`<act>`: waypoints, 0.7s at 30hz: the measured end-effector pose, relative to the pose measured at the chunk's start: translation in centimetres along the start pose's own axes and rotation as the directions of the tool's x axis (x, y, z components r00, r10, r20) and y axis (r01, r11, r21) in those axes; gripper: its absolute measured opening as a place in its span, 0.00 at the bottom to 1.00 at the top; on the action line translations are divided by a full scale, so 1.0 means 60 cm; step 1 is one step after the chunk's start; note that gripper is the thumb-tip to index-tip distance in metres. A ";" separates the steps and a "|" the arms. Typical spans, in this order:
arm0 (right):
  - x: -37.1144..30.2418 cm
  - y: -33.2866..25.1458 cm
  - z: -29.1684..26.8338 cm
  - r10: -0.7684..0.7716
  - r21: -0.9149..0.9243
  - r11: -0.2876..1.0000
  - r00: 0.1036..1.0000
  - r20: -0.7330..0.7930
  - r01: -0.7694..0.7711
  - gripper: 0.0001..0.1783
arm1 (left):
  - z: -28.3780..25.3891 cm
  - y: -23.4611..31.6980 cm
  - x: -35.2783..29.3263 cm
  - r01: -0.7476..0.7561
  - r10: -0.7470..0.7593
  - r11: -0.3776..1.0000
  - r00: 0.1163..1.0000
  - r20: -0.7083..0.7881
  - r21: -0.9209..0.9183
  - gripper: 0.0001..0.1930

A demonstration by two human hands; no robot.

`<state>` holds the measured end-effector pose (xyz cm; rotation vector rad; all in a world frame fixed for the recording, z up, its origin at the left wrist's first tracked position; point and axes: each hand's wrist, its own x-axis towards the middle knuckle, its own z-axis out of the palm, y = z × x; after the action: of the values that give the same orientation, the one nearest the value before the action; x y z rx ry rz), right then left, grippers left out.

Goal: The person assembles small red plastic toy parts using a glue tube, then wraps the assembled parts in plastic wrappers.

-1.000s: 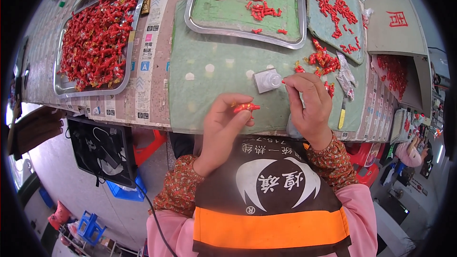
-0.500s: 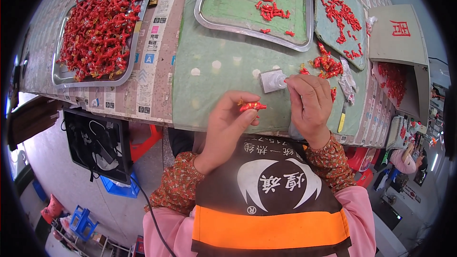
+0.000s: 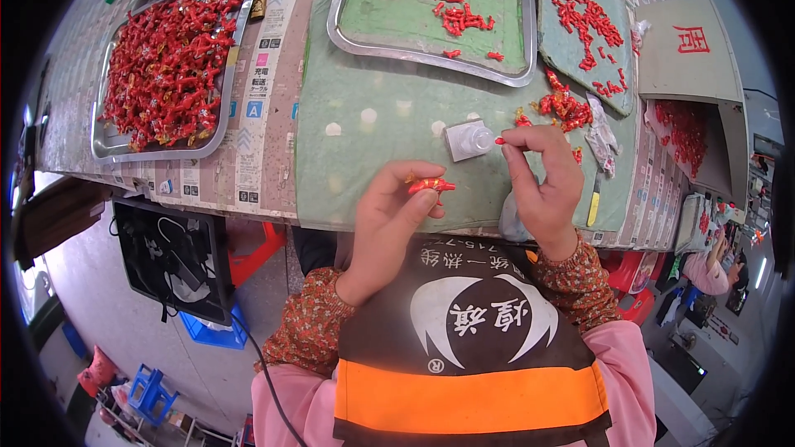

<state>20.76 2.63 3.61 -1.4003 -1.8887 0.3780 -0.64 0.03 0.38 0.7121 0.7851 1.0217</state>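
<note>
My left hand pinches a small red figurine with gold markings between thumb and fingers, above the near edge of the green mat. My right hand is closed in a pinch on a tiny red piece, whose end shows past the fingertips. Just left of that piece, a small clear container rests on a pale square block. Several red and gold figurines lie in a pile beyond my right hand.
A metal tray heaped with red figurines stands at the left. Loose red pieces lie in a green-lined tray and on a green board. A yellow-handled tool, a white cloth and an open box are at the right.
My right hand has drawn slightly away from the clear container, and the tiny red piece now shows at its fingertips. My left hand keeps its hold on the figurine. The whole view has shifted slightly.
</note>
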 end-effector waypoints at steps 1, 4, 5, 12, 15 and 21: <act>-0.003 0.001 0.000 0.001 -0.001 1.000 1.000 -0.004 -0.001 0.12 | 0.000 0.001 0.000 0.002 -0.002 1.000 1.000 -0.006 0.010 0.14; -0.011 0.000 -0.003 0.355 0.384 0.860 0.935 0.022 -0.336 0.09 | -0.002 0.000 -0.002 0.025 -0.025 0.999 1.000 0.010 -0.025 0.13; -0.007 -0.005 -0.007 0.455 0.515 0.741 0.886 0.087 -0.431 0.09 | -0.003 -0.001 -0.002 0.026 -0.026 0.999 1.000 0.012 -0.024 0.13; -0.012 0.006 -0.014 0.559 0.633 0.530 0.793 0.240 -0.565 0.10 | 0.002 0.005 -0.002 0.037 -0.037 0.999 0.999 -0.011 -0.002 0.13; -0.013 0.007 -0.014 0.563 0.641 0.507 0.784 0.261 -0.577 0.08 | 0.003 0.002 0.000 0.034 -0.035 0.999 0.999 -0.028 -0.028 0.14; -0.016 -0.012 -0.011 0.502 0.614 0.594 0.836 0.222 -0.520 0.07 | 0.000 -0.001 -0.002 0.033 -0.035 0.998 0.999 -0.041 -0.050 0.14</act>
<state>20.87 1.35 4.11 -1.3898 -1.1140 1.2281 -0.65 -0.08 0.34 0.6351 0.8025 1.0248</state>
